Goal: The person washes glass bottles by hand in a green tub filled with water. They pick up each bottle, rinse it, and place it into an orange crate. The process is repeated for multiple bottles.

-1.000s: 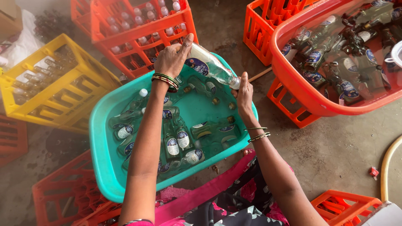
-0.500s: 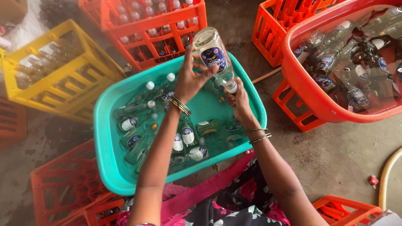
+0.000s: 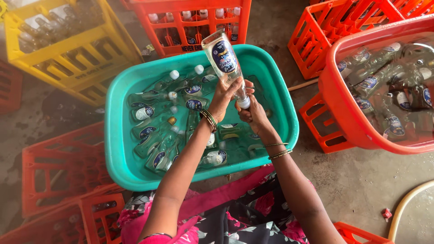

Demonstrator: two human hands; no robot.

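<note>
We have lifted the glass bottle (image 3: 224, 61) clear of the teal tub (image 3: 118, 149), left hand (image 3: 224, 97) clamped round its body, right hand (image 3: 251, 112) gripping its white cap (image 3: 244, 103)

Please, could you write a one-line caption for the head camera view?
Left hand holds a clear labelled bottle over a teal tub of soaking bottles; right hand grips its white cap.

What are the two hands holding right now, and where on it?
One clear glass bottle with a blue label, tilted neck-down: the left hand grips its lower body, the right hand closes around its white-capped neck.
</note>
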